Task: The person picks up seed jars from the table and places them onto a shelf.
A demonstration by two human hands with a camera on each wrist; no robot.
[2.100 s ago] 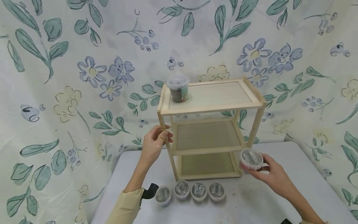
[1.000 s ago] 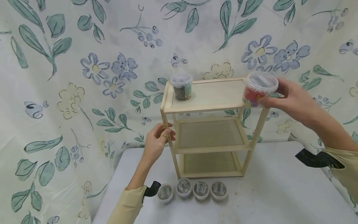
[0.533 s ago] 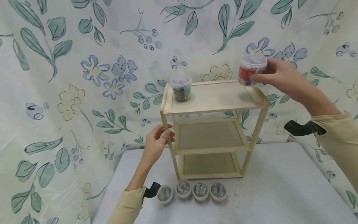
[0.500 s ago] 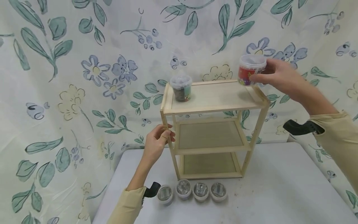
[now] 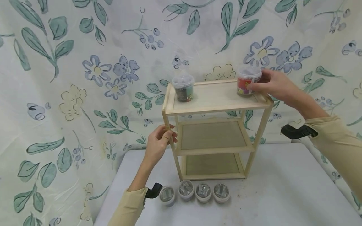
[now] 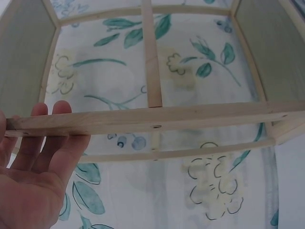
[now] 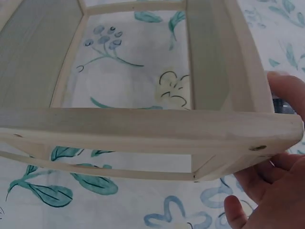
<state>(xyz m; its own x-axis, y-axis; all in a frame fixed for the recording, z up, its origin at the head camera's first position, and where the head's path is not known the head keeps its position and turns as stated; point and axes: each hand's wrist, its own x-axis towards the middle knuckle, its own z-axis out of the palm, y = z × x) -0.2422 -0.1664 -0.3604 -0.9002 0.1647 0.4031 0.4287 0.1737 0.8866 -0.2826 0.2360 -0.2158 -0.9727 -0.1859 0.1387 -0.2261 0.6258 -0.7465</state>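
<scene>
A three-tier wooden shelf (image 5: 215, 150) stands on the white table. My left hand (image 5: 157, 142) grips its front left post; in the left wrist view the fingers (image 6: 62, 143) wrap round the wooden bar. At the right end of the top tier, my right hand (image 5: 275, 86) holds a clear-lidded tub with a red label (image 5: 245, 84) between thumb and fingers. The tub is upright, at or just over the board; I cannot tell if it touches. A second tub, dark with a green label (image 5: 183, 92), sits at the top tier's left end. In the right wrist view the shelf mostly hides the held tub.
Several lidded tubs stand in a row before the shelf, among them a left one (image 5: 167, 195) and a right one (image 5: 221, 192). The white table (image 5: 282, 188) extends to the right. A floral curtain (image 5: 70, 110) hangs behind.
My right hand has lifted the red-labelled tub from beside the shelf's lower right, raised it above the top tier, then lowered it towards the right end. My left hand stays on the post.
</scene>
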